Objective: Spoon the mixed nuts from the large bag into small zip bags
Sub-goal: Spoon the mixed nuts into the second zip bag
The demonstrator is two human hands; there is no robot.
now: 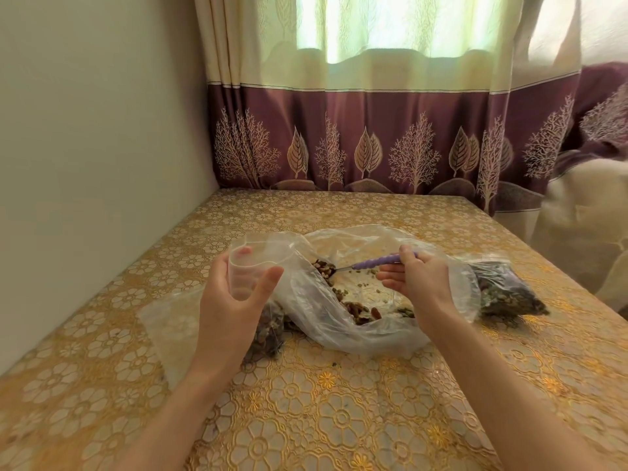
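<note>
Filled bags [506, 294] beside large bag [339, 321], floral tablecloth [339, 419], curtain [373, 130] behind

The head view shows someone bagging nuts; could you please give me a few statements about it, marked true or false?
1. The right hand holds a purple-handled spoon. True.
2. The spoon's bowl is empty. False: it carries nuts.
3. The left hand holds a small zip bag open. True.
4. That small zip bag is full. False: it looks empty.
5. A filled bag lies right of the large bag. True.

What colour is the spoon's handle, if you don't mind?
Light purple; the spoon shows in the head view.
</note>
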